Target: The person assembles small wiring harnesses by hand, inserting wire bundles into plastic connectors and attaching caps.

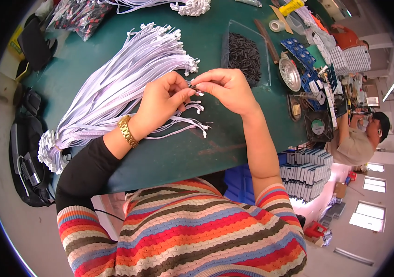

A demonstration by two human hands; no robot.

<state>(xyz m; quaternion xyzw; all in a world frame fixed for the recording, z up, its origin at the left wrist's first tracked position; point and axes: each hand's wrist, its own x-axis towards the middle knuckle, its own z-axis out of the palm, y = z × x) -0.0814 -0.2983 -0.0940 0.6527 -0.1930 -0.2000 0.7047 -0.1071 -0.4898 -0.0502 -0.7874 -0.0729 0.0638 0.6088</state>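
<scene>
My left hand (162,102) and my right hand (224,87) meet over a green table (183,152). Both pinch the white connector end of a thin white ribbon cable (196,88) between their fingertips. A gold watch sits on my left wrist. Under my left hand lie a few loose white cables (187,125) with white plug ends. To the left, a big fanned bundle of the same white cables (114,87) spreads across the table, tied at its lower left end.
A clear tray of small black parts (244,51) stands just beyond my right hand. Blue and white components, a round metal dish (290,73), a fan and tape crowd the right side. Another person (360,136) sits at far right. Black bags lie left of the table.
</scene>
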